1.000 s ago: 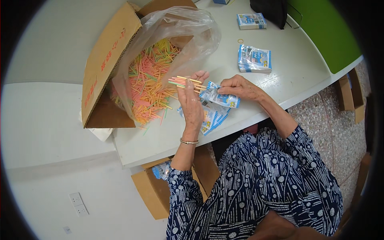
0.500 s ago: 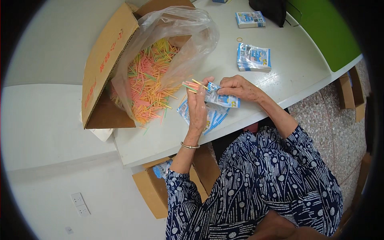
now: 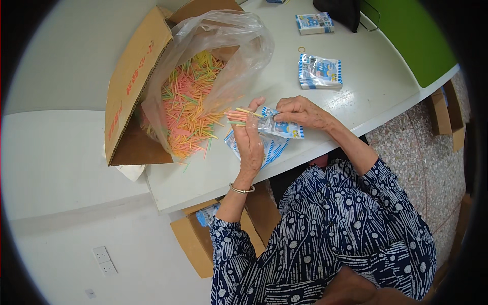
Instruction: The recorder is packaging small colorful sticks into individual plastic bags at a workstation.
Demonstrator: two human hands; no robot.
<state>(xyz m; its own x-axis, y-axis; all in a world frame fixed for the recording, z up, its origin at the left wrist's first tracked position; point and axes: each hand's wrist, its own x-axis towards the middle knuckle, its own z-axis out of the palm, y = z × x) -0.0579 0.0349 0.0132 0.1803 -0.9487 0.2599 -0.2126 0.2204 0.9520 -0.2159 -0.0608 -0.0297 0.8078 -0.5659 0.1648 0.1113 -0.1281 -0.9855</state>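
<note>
A small bundle of thin pastel sticks [image 3: 238,116], pink, yellow and green, lies in my left hand [image 3: 250,150], whose fingers are closed around it. Close to its right, my right hand [image 3: 305,114] pinches the upper part of a blue-and-white plastic packet [image 3: 281,129]. The packet's mouth faces the right ends of the sticks; whether they are inside it I cannot tell. Under my hands, more flat packets [image 3: 233,144] lie on the white table, partly covered by my left hand and the held packet.
At the left, a tipped cardboard box [image 3: 133,86] holds a clear plastic bag [image 3: 229,30] spilling loose sticks [image 3: 185,101]. Stacked packets [image 3: 320,72] and another stack [image 3: 315,23] sit farther back, near a rubber band [image 3: 301,50]. An open carton [image 3: 190,239] stands below the table edge.
My left hand has tilted, and the bundle has shifted slightly left and down, lying more level. My right hand keeps its pinch on the packet, nearly in place.
</note>
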